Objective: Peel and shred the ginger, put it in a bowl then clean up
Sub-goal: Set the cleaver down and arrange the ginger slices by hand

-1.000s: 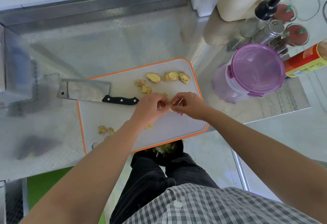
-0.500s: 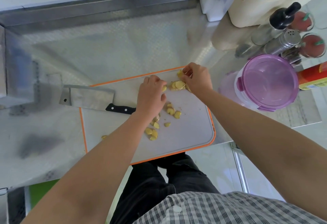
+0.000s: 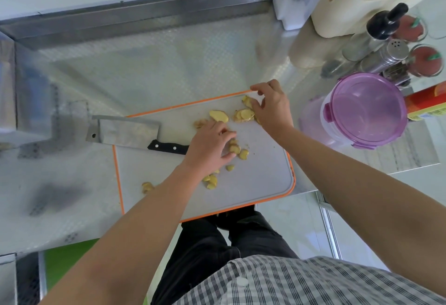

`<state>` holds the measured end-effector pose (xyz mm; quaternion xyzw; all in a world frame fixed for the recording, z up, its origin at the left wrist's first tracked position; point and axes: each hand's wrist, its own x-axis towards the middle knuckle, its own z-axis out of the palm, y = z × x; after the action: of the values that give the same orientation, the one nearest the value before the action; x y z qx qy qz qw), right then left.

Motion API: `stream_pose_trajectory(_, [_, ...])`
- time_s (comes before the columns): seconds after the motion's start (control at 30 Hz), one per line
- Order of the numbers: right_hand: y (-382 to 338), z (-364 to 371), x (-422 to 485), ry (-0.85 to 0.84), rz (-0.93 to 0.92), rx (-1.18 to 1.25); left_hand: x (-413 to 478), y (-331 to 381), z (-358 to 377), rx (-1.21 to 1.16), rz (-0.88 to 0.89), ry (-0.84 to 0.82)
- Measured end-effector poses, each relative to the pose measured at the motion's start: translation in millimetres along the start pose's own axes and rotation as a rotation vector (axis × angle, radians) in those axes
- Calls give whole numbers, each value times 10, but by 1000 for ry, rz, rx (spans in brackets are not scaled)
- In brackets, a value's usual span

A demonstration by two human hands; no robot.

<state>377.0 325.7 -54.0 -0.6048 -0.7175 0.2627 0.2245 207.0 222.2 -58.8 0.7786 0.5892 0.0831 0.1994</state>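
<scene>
Both hands are down on the board (image 3: pixel 260 184), mid-frame. The left hand (image 3: pixel 208 151) lies over the ginger (image 3: pixel 219 116) slices at the board's centre. Its grip is spread, with the fingers fairly straight and resting on the pieces. More slices show just below its wrist, and one sits near the board's left edge. The right hand (image 3: pixel 271 109) is at the board's upper right corner, fingers curled down onto a small pile of slices. I cannot tell whether that grip pinches one. The cleaver (image 3: pixel 123 133) lies flat to the left, its blade overhanging the board's corner onto the tabletop (image 3: pixel 144 75). A purple-lidded tub (image 3: pixel 364 109) stands right of the board.
</scene>
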Motion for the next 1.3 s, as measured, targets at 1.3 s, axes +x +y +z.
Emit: stream_pose_trajectory(1.3, [3,-130,-880,-328,391,512,-11,340,-3,-1097,-609,-40])
